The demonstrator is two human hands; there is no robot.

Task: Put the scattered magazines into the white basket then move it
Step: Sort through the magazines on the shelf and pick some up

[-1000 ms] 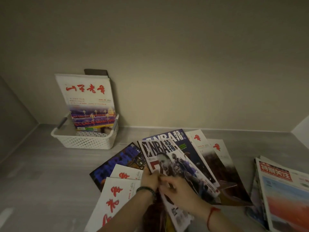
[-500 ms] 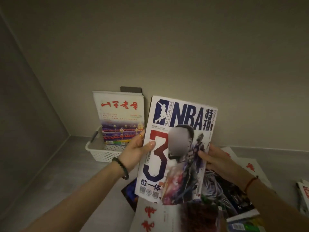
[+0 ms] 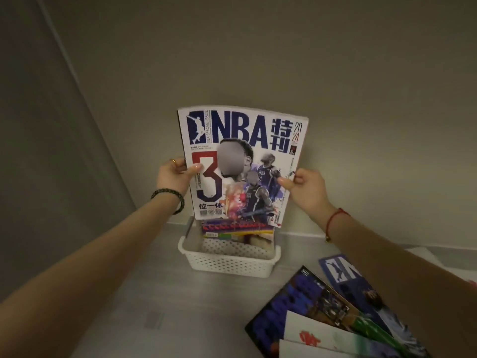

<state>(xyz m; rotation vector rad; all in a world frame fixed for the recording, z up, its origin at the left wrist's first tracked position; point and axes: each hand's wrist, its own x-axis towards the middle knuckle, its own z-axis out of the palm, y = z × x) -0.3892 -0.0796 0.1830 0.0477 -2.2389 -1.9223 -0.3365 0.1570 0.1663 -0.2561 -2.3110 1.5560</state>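
I hold a white NBA magazine upright, its cover facing me, just above the white perforated basket that stands against the back wall. My left hand grips its left edge and my right hand grips its right edge. The magazine's lower edge hangs over the basket's back half. Inside the basket another magazine stands, mostly hidden behind the one I hold. Several scattered magazines lie fanned on the grey surface at the lower right.
A wall closes the space on the left and meets the back wall in a corner near the basket. The grey floor surface stretches in front of and left of the basket.
I lifted the NBA magazine off the pile with both hands and carried it left and forward until it stands over the basket, covering the magazine inside it.
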